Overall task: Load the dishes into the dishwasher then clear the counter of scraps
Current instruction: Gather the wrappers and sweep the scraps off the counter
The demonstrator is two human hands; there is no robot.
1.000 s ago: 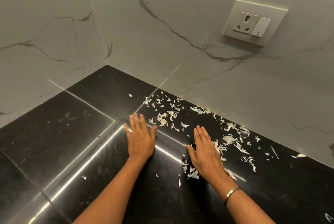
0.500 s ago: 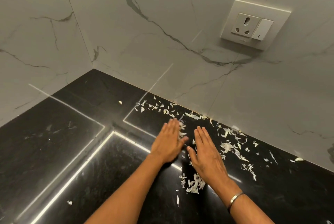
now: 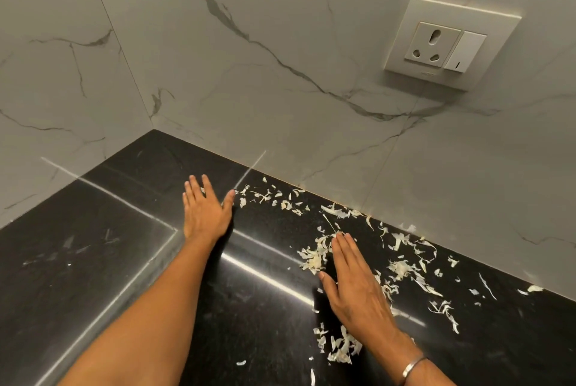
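Observation:
Pale, papery scraps (image 3: 402, 267) lie scattered over the black stone counter (image 3: 93, 261), mostly along the back wall. My left hand (image 3: 207, 214) lies flat on the counter near the corner, fingers straight, at the left end of the scattered scraps (image 3: 265, 197). My right hand (image 3: 358, 289) rests flat too, fingers together, with a small heap of scraps (image 3: 313, 256) against its left side. Another clump (image 3: 341, 349) sits beside my right wrist, which wears a metal bangle (image 3: 413, 365).
White marble walls (image 3: 280, 89) meet in a corner behind the counter. A wall socket with a switch (image 3: 445, 46) is mounted on the right wall above the scraps. Bright light streaks reflect off the polished counter.
My left hand has moved away from the right one, up and left toward the corner. A small heap of scraps now lies by my right hand's fingers.

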